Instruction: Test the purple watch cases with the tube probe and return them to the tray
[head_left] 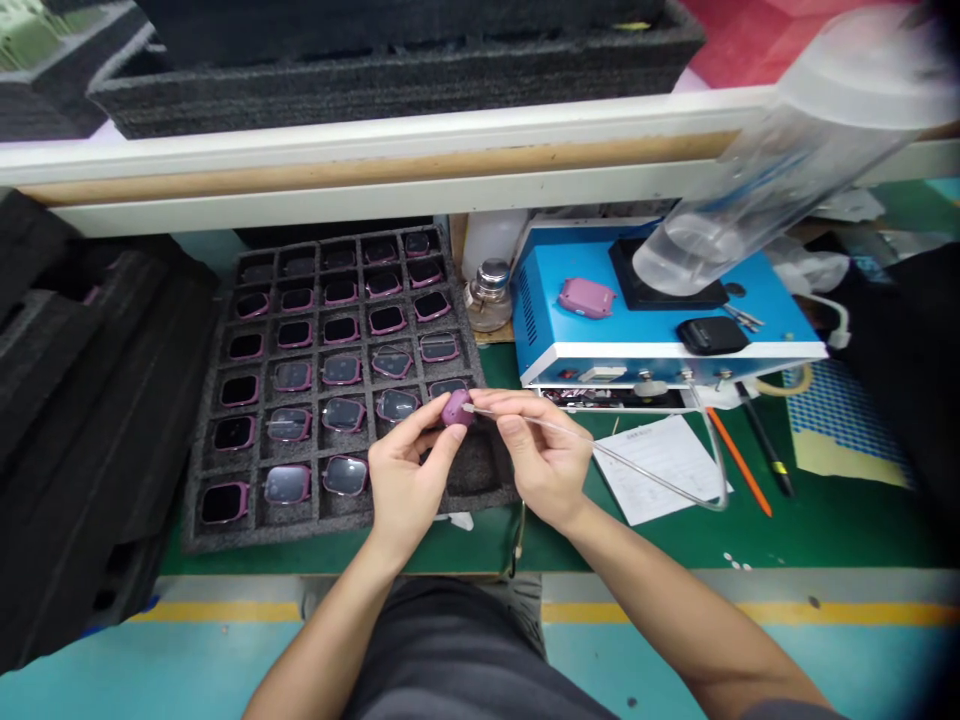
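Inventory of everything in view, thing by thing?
foam tray: 1, dark grey, bench left
framed device cases: about two dozen, purple-black, in tray cells
bench unit: 1, blue, right of tray
loose devices: 2, purple and black, on bench unit
clear container: 1, transparent, upper right
pens: 2, orange and black, right of paper
paper sheet: 1, white, on green mat
held device: 1, purple, between hands
clear tube: 1, transparent, at held device
left hand: 1, holding device
right hand: 1, holding tube

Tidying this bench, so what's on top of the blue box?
A pink watch case, a black watch case, metal tweezers and a black pad. A clear plastic cylinder blocks part of the pad, and whatever lies beneath is hidden.
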